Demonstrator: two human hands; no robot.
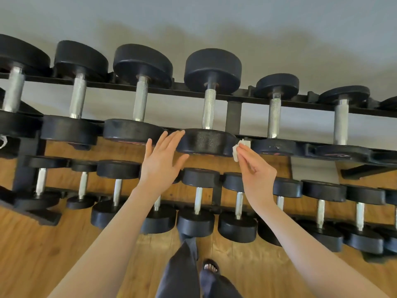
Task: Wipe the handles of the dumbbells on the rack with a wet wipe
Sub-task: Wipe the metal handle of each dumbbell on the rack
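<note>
Two-tier black rack (234,112) w/ dumbbells, top row big, bottom row smaller, on a wood floor (38,254) against a pale wall (193,18). Left hand (161,158) is up w/ fingers straight and spread a bit, holding nothing; fingertips at the near left edge of the middle dumbbell (206,140) on the top row, prob. just touching, hard to tell. Right hand (255,168) pinches a crumpled white wipe (238,148) betw. thumb and fingertips, just right of that dumbbell's near head, wipe close to or touching it. Its metal handle (209,108) sits farther back, apart from both hands. Dark trouser legs (182,272) and a sandalled foot (211,268) at bottom centre.
</note>
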